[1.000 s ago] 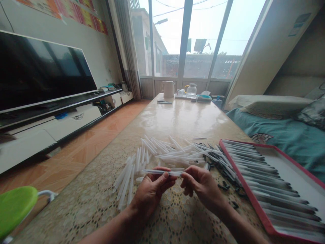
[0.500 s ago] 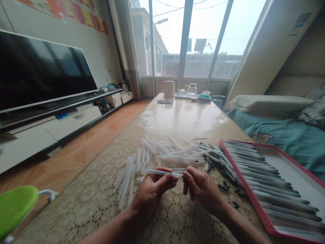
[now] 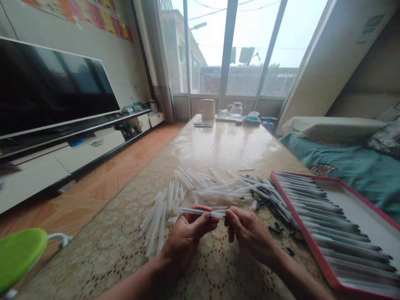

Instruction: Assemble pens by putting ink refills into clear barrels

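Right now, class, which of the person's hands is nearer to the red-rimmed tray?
The right hand. It is left of the red-rimmed tray, at the right end of the white tube; the left hand is farther left, gripping that tube.

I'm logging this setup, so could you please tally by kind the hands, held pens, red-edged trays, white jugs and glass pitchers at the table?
Hands: 2, the left hand and the right hand
Held pen: 1
Red-edged tray: 1
White jug: 1
Glass pitcher: 1
Total: 6
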The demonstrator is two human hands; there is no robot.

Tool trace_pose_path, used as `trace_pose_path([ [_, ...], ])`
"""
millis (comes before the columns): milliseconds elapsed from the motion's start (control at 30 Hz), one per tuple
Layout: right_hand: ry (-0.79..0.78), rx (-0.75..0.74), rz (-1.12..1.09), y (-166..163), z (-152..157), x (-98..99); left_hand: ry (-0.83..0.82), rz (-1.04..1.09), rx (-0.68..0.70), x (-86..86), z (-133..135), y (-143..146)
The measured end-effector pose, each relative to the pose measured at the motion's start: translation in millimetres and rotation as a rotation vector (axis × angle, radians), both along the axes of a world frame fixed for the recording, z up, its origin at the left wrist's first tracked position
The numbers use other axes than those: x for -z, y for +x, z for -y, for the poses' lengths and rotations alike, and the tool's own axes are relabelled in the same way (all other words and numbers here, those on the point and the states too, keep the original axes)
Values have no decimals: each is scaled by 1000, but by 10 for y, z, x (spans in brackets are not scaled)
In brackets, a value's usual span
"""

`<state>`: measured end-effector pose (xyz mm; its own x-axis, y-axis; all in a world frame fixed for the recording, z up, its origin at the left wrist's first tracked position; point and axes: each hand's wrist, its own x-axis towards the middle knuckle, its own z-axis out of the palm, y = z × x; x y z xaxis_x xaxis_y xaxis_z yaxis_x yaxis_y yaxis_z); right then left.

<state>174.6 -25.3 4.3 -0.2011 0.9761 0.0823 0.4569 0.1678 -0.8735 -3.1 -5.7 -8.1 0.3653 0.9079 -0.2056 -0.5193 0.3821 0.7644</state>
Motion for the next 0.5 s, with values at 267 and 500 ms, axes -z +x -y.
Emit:
trace_pose_path([
  [267,-7,-35,4,8,4,-6,-1,-12,0,-23,-4,14],
  [500,-50,-47,-12,29,8,-17,-16,-10,-29,-35,-8,19],
])
